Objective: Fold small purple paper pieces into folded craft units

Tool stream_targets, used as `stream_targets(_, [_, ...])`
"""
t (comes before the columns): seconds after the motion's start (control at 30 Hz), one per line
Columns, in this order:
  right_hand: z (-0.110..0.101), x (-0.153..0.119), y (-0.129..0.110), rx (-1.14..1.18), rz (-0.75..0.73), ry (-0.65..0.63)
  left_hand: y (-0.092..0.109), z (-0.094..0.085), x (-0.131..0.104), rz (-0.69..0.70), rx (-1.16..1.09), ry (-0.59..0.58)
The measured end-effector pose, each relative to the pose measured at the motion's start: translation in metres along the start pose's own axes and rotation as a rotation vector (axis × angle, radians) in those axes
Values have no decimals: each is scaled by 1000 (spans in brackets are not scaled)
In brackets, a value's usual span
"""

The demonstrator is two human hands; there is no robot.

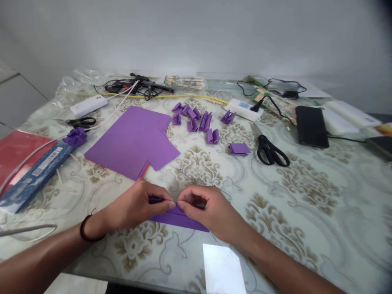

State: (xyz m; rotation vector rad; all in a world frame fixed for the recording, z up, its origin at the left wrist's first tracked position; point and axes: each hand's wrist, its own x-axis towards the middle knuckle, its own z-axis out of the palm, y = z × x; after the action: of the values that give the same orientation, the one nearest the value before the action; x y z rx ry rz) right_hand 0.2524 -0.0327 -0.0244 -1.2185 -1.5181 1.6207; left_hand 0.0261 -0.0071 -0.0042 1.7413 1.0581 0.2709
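Observation:
Near the table's front edge, my left hand (141,204) pinches the upper edge of a folded purple paper strip (180,221). My right hand (206,206) pinches the same edge, its fingertips almost touching those of the left. The strip lies on the patterned tabletop, partly covered by both hands. Beyond them, a stack of purple sheets (131,139) with cut-out corners lies to the left, a red edge showing beneath. Several small folded purple pieces (206,121) stand past the stack's right side. A flat folded purple piece (239,149) lies by black-handled scissors (269,152).
A white paper piece (223,269) lies at the front edge. At left are a blue and red packet (35,171), a crumpled purple piece (75,136) and more scissors (81,122). A power strip (243,109), cables and a black phone (311,126) lie toward the back.

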Motion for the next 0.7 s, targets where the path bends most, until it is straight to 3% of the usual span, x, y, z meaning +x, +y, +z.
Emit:
stream_targets(0.2, [-2, 1, 1, 5, -20, 3, 5, -4, 0, 24, -21, 23])
stream_targets(0.5, [-34, 6, -1, 3, -117, 66, 4, -42, -5, 55, -33, 151])
stream_targets(0.6, [-38, 7, -4, -59, -150, 133, 2, -42, -3, 32, -33, 131])
stream_targets(0.7, [-32, 5, -6, -265, -247, 184, -1, -30, 2, 12, 70, 62])
